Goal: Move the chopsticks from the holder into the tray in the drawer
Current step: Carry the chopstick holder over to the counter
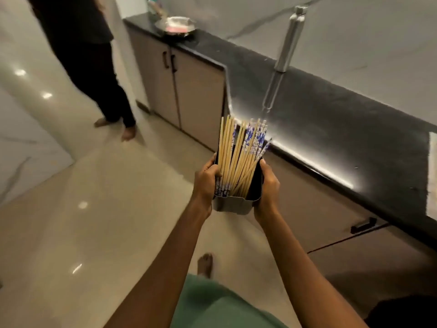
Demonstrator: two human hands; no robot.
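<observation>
A grey rectangular holder [233, 204] is carried in front of me above the floor, beside the counter. It is packed with several wooden chopsticks [238, 152], some with blue-and-white patterned ends, leaning away from me. My left hand [207, 183] grips the holder's left side, thumb over the rim against the chopsticks. My right hand [268, 185] grips its right side. The drawer front [331, 209] with a black handle [363, 224] sits shut under the counter at right; no tray is in view.
A dark stone countertop [331, 114] runs along the right with a steel post [289, 41] on it and a metal pan [176, 26] at its far end. Cabinet doors [179, 88] stand below. Another person [94, 74] stands on the glossy floor at upper left.
</observation>
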